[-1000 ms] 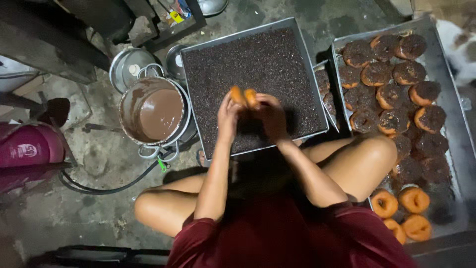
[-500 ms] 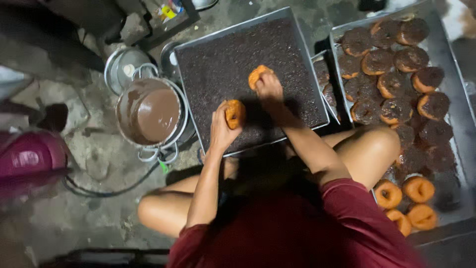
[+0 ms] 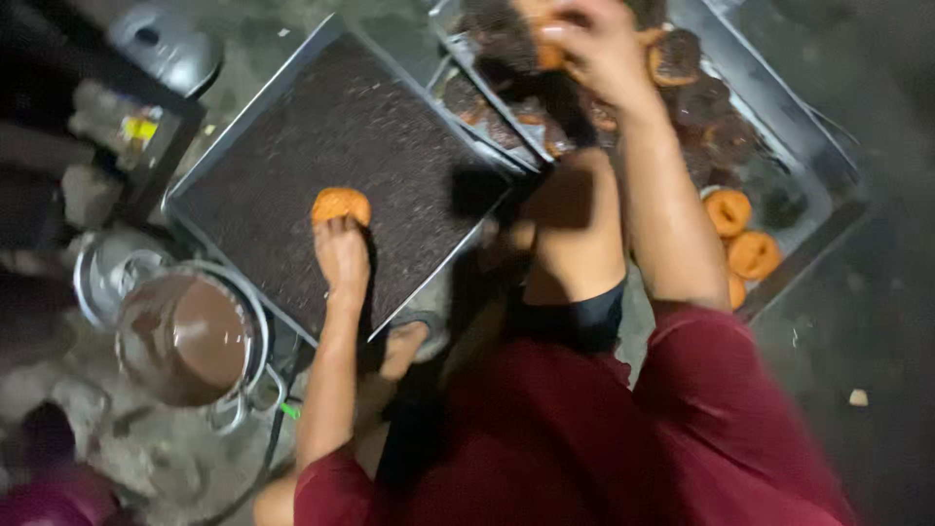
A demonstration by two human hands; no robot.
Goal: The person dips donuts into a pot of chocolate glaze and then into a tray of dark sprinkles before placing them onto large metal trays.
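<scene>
A plain doughnut (image 3: 340,206) is gripped by the left hand (image 3: 343,255) over the tray of chocolate sprinkles (image 3: 282,175), while another doughnut (image 3: 547,51) is held in the closed fingers of the right hand (image 3: 602,44) above the tray of coated doughnuts (image 3: 779,107).

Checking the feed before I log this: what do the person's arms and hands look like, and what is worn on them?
Both hands, the left hand and the right hand, are bare, with no gloves, rings or watch visible. The forearms are uncovered. Short dark red sleeves end above the elbows. The picture is motion-blurred, so finer detail cannot be told.
</scene>
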